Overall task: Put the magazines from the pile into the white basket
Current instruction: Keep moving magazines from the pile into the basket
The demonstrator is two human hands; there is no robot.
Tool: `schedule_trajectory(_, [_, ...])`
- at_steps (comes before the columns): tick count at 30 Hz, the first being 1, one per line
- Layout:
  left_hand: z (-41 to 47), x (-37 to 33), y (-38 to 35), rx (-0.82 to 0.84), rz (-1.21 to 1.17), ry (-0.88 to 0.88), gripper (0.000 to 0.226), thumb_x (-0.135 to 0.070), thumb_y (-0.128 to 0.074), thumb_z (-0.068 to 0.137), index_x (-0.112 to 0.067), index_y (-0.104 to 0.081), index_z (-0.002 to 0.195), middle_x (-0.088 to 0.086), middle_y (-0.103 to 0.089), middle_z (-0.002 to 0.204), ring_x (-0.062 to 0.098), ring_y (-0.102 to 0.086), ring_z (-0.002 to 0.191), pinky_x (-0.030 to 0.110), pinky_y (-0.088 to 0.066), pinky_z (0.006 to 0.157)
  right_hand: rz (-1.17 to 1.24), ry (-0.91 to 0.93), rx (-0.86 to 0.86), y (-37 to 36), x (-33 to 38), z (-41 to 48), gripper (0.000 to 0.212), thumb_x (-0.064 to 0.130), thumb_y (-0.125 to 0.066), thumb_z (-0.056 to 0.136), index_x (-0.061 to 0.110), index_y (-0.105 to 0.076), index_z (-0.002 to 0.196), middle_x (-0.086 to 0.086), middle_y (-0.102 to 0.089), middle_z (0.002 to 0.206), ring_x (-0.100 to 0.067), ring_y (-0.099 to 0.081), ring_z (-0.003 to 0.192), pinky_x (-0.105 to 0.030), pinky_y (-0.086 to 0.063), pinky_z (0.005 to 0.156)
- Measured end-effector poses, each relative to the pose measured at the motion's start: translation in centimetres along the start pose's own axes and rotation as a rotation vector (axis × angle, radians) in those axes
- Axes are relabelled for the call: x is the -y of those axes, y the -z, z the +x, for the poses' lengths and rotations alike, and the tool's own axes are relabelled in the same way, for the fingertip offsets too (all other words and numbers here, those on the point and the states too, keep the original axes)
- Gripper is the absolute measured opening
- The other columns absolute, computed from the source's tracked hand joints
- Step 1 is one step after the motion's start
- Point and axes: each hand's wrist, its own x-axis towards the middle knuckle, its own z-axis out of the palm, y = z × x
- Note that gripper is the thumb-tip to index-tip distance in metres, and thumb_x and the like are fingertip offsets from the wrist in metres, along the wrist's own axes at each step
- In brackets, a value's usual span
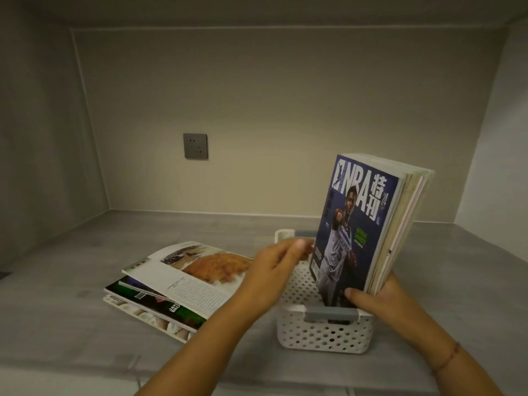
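Two hands (273, 271) (375, 300), one basket (323, 337), one pile (183, 284), one magazine bundle (357, 224)

The left hand (275, 269) is blurred; white basket (323, 337) hides bottoms of upright magazines (358, 224).

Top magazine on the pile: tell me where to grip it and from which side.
Probably pinch the top magazine at its near long edge, coming from the front left. It lies flat and askew on the pile, and that edge faces the camera uncovered, so fingers can slip under.
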Motion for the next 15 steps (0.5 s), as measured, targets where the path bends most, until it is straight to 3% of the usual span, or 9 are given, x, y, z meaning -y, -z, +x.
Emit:
schedule_trajectory(3, [-0.2, 3.0, 4.9, -0.401, 0.147, 0.095, 0.027, -0.037, -0.042, 0.097, -0.025, -0.061, 0.113, -0.009, -0.065, 0.106, 0.002, -0.061, 0.092, 0.024, -0.054, 0.082, 0.015, -0.034, -0.025, -0.1, -0.3, 0.1, 0.083, 0.023, -0.081, 0.061, 0.020, -0.035, 0.131, 0.004, -0.056, 0.110, -0.016, -0.055, 0.105, -0.036, -0.043, 0.096])
schedule_trajectory(5, [-0.5, 6.4, 8.8, -0.577, 0.365, 0.254, 0.034, -0.038, -0.045, 0.097, -0.018, -0.059, 0.120, 0.000, -0.063, 0.116, 0.011, -0.058, 0.099, 0.033, -0.050, 0.091, 0.029, -0.041, -0.034, -0.2, -0.1, 0.0, 0.077, 0.008, -0.074, 0.068, 0.016, -0.034, 0.133, -0.002, -0.053, 0.113, -0.021, -0.052, 0.107, -0.039, -0.040, 0.100])
schedule_trajectory(6, [-0.7, 8.3, 10.7, -0.618, 0.519, 0.363, 0.043, -0.044, -0.048, 0.094, -0.015, -0.056, 0.126, 0.006, -0.058, 0.126, 0.019, -0.055, 0.110, 0.039, -0.044, 0.097, 0.031, -0.041, -0.033, -0.2, 0.0, 0.0, 0.081, 0.011, -0.077, 0.064, 0.016, -0.034, 0.133, -0.003, -0.053, 0.114, -0.021, -0.051, 0.107, -0.039, -0.040, 0.099])
schedule_trajectory(8, [-1.5, 11.6, 14.3, -0.591, 0.829, 0.653, 0.076, -0.062, -0.052, 0.084, -0.011, -0.040, 0.139, 0.016, -0.041, 0.144, 0.032, -0.038, 0.131, 0.046, -0.029, 0.109, 0.050, -0.038, -0.023, -0.2, 0.2, -0.1, 0.101, 0.030, -0.087, 0.045, 0.019, -0.035, 0.130, -0.003, -0.054, 0.113, -0.018, -0.051, 0.103, -0.036, -0.039, 0.095])
schedule_trajectory(11, [-3.2, 14.7, 18.5, -0.521, 0.866, 1.003, 0.121, -0.083, -0.054, 0.063, -0.005, -0.016, 0.148, 0.020, -0.021, 0.154, 0.036, -0.019, 0.142, 0.052, -0.013, 0.116, 0.063, -0.041, -0.030, -0.3, 0.4, -0.2, 0.121, 0.049, -0.082, 0.023, 0.019, -0.035, 0.130, 0.001, -0.054, 0.107, -0.018, -0.051, 0.101, -0.034, -0.039, 0.092])
schedule_trajectory(14, [-3.8, 16.0, 20.9, -0.463, 0.788, 1.102, 0.125, -0.088, -0.051, 0.057, -0.009, -0.021, 0.148, 0.019, -0.024, 0.154, 0.037, -0.020, 0.142, 0.053, -0.010, 0.115, 0.076, -0.066, -0.035, -0.3, 0.5, -0.1, 0.107, 0.037, -0.087, 0.041, 0.018, -0.035, 0.132, -0.005, -0.054, 0.113, -0.023, -0.051, 0.108, -0.037, -0.039, 0.095])
schedule_trajectory(15, [-3.7, 16.3, 21.3, -0.441, 0.775, 1.110, 0.122, -0.088, -0.051, 0.058, -0.011, -0.024, 0.148, 0.018, -0.025, 0.154, 0.037, -0.020, 0.141, 0.053, -0.010, 0.114, 0.073, -0.072, -0.033, -0.4, 0.5, -0.2, 0.109, 0.040, -0.087, 0.039, 0.018, -0.034, 0.132, -0.006, -0.053, 0.114, -0.024, -0.051, 0.109, -0.038, -0.039, 0.096])
